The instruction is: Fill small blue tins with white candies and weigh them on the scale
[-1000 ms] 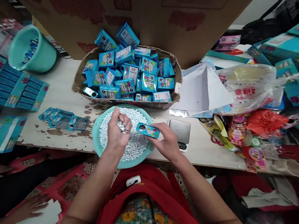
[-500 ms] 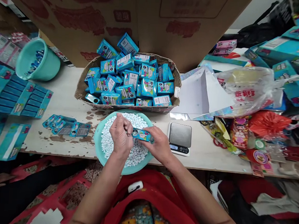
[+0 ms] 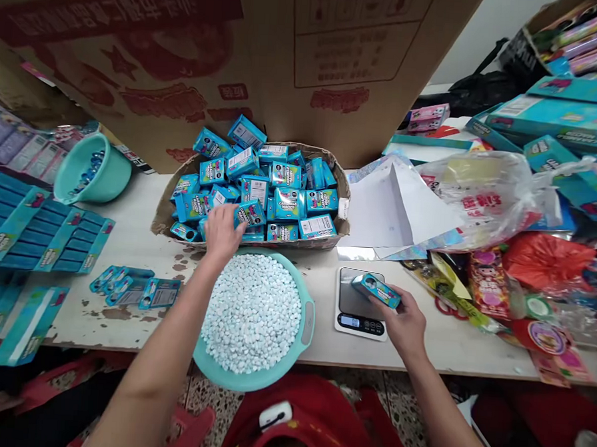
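Observation:
My right hand (image 3: pixel 404 321) grips a small blue candy box (image 3: pixel 376 289) and holds it on the silver digital scale (image 3: pixel 361 320). My left hand (image 3: pixel 221 231) reaches into the cardboard tray (image 3: pixel 161 217) piled with several blue candy boxes (image 3: pixel 286 199); its fingers curl over one box at the tray's front, and I cannot tell whether they grip it. Between my arms stands a teal bowl (image 3: pixel 305 324) heaped with small white candies (image 3: pixel 251 311).
A teal bucket (image 3: pixel 92 170) stands at the back left. Flat unfolded blue boxes (image 3: pixel 138 287) and blue cartons (image 3: pixel 33 226) lie at the left. Folded white paper (image 3: pixel 397 205), a plastic bag (image 3: pixel 490 190) and red packets (image 3: pixel 544 256) crowd the right. A large cardboard box (image 3: pixel 267 55) walls the back.
My hands have parted over the bowl. The right one carried the blue box rightward onto the scale. The left one moved forward from the candies to the tray of boxes.

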`<action>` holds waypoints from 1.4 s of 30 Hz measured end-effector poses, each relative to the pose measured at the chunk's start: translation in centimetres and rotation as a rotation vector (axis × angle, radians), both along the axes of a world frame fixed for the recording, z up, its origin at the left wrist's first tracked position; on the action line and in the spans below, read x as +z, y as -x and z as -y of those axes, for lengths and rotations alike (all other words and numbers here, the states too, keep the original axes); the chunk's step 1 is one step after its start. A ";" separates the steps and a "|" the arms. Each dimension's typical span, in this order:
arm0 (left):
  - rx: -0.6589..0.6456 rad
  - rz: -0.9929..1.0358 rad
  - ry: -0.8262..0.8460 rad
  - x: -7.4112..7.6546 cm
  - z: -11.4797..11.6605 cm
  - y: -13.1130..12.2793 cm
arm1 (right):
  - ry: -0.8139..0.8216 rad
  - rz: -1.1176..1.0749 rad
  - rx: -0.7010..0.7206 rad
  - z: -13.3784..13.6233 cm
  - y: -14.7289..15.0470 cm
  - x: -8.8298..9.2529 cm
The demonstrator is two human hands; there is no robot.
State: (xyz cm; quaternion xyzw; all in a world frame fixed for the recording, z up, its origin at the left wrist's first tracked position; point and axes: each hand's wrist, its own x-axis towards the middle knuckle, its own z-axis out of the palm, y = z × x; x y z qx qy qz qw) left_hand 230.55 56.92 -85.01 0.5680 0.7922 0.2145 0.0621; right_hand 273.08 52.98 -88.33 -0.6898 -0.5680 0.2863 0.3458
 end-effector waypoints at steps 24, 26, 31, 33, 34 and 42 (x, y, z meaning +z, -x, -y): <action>0.008 1.653 0.337 2.9 13.6 -12.1 | 0.446 -0.764 0.832 1.6 14.0 8.2; 0.079 1.145 0.172 1.5 14.3 -10.1 | 0.461 -0.729 0.618 3.5 13.7 8.3; -0.142 0.184 0.125 -2.8 14.3 -6.7 | 0.519 -0.460 0.534 7.5 14.0 9.2; -0.176 0.052 0.185 -3.9 14.2 -7.1 | 0.497 -0.392 0.587 8.5 14.5 9.3; -0.179 0.010 0.207 -4.2 14.1 -7.5 | 0.493 -0.373 0.580 8.8 14.7 9.3; -0.180 -0.034 0.152 -5.6 13.6 -8.3 | 0.531 -0.462 0.455 8.9 13.9 9.0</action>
